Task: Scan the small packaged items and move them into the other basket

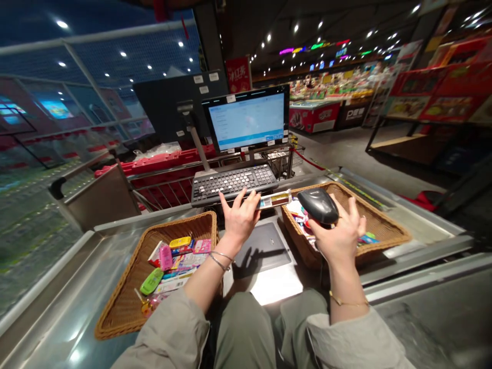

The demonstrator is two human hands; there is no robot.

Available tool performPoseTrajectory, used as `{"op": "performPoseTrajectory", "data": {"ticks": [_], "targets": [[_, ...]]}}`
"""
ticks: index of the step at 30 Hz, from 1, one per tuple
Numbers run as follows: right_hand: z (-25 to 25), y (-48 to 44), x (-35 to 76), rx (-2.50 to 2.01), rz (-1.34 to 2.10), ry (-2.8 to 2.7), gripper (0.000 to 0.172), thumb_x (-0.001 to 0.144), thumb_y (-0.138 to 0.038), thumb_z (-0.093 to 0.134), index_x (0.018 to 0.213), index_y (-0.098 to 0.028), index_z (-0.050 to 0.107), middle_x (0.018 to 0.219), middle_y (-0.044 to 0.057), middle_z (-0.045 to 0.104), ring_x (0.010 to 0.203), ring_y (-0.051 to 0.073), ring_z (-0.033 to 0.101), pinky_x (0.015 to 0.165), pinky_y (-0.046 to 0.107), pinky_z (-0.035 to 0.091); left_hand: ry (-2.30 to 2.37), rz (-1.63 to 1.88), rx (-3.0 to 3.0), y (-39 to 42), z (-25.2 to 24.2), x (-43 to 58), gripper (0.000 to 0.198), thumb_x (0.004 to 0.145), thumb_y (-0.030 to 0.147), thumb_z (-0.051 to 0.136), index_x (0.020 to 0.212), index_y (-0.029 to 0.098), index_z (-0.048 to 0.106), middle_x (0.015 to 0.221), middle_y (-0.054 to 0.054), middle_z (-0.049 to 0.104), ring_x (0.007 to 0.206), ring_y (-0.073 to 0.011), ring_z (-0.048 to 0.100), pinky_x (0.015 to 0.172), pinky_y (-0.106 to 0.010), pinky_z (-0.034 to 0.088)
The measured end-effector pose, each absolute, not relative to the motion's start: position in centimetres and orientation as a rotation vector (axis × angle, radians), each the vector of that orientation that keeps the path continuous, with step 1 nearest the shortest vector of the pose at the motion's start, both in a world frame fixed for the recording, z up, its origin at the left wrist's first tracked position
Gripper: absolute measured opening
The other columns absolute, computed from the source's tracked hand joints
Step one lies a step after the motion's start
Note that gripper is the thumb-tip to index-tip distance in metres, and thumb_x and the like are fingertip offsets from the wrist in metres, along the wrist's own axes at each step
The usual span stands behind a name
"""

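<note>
My left hand (240, 218) reaches to the front edge of a black keyboard (234, 182), its fingers spread and stretched out. By its fingertips is a narrow flat package (274, 200); whether the hand touches it I cannot tell. In my right hand (342, 233) is a smooth black computer mouse (318, 206), gripped at its side over the left part of the right wicker basket (388, 225). Small colourful packets show in that basket, partly hidden by the hand. Behind the keyboard stands a lit monitor (249, 120).
A left wicker basket (119, 287) holds several bright small packages, including a green one (151, 281). Between the baskets lies a grey flat panel (265, 246). Metal counter rims (423, 266) run along the right. Shopping carts (165, 187) stand behind the counter.
</note>
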State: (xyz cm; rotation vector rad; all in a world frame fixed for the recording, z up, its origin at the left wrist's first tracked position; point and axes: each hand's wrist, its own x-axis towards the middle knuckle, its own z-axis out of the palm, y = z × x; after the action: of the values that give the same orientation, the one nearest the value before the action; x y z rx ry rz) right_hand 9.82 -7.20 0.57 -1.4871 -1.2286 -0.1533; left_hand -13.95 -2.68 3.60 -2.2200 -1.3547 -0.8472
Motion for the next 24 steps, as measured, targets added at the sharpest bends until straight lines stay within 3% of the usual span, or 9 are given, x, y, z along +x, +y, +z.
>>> {"op": "performPoseTrajectory", "data": {"ticks": [4,9,15,24], "targets": [[0.8,-7.4,12.1,-1.538,-0.129,-1.079,0.06,0.073,-0.048,0.074,0.123,-0.017,0.07,0.132,0.021,0.067,0.145,0.043,0.041,0.119,0.072,0.014,-1.293,-0.843,-2.266,-1.9,3.7,-11.8,0.04,0.098,0.027,0.058,0.138,0.027,0.062,0.14,-0.01,0.066,0.142,-0.0316,0.052,0.12,-0.077,-0.01],[0.6,-7.6,15.1,-1.564,-0.205,-0.865,0.055,0.068,-0.049,0.074,0.11,-0.014,0.076,0.13,0.022,0.067,0.139,0.046,0.047,0.119,0.068,0.023,-1.24,-0.78,-2.337,-0.8,3.8,-9.2,0.04,0.099,0.026,0.056,0.138,0.029,0.062,0.143,-0.009,0.064,0.142,-0.0316,0.052,0.12,-0.078,-0.007],[-0.7,-7.4,17.7,-1.604,-0.253,-0.787,0.046,0.067,-0.05,0.074,0.097,-0.015,0.077,0.118,0.019,0.072,0.133,0.046,0.053,0.115,0.063,0.033,-1.154,-0.787,-2.398,1.3,3.5,-6.0,0.042,0.1,0.027,0.053,0.142,0.029,0.059,0.144,-0.009,0.063,0.143,-0.0313,0.05,0.12,-0.075,-0.013],[-2.4,-7.0,19.1,-1.618,-0.266,-0.804,0.05,0.071,-0.05,0.073,0.103,-0.012,0.076,0.121,0.02,0.071,0.134,0.042,0.054,0.111,0.06,0.041,-1.189,-0.724,-2.472,4.1,1.4,0.0,0.045,0.104,0.032,0.048,0.147,0.022,0.053,0.15,-0.013,0.057,0.15,-0.0332,0.04,0.12,-0.08,-0.001]]}}
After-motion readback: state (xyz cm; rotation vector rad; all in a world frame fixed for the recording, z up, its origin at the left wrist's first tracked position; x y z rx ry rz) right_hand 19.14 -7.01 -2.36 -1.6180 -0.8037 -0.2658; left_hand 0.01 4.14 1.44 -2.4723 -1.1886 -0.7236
